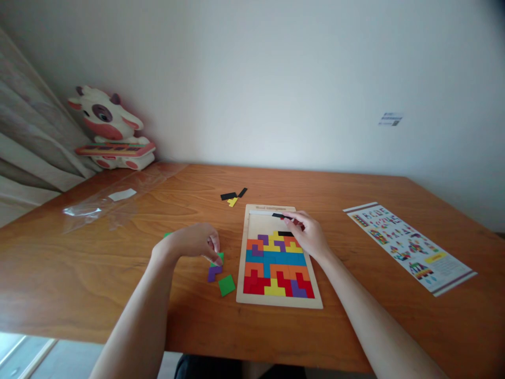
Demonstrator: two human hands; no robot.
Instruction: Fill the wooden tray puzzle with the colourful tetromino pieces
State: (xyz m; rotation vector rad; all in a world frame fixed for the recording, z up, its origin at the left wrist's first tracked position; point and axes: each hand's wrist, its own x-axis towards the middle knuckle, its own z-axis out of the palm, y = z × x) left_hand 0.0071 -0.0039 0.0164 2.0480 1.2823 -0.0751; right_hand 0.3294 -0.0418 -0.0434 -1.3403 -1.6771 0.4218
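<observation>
A wooden puzzle board [279,304] lies on the table, its lower and middle part filled with red, orange, blue, yellow and purple pieces. Over its upper right side is my right hand [310,234], fingers closed on a black puzzle piece [278,215]; a bit of red shows by the fingertips. Another black piece [284,233] lies on the board below. Left of the board, my left hand [195,242] reaches down with curled fingers, its fingertips at a green piece [221,256] that they partly hide. A purple piece [212,273] and a green square [226,285] lie close by.
Two black strips [229,196] and a yellow piece [232,202] lie behind the board. Another bit of green [167,235] shows behind my left wrist. A printed sheet [410,247] lies at right; clear plastic wrap [118,202] and a cow toy keyboard [114,150] are at left.
</observation>
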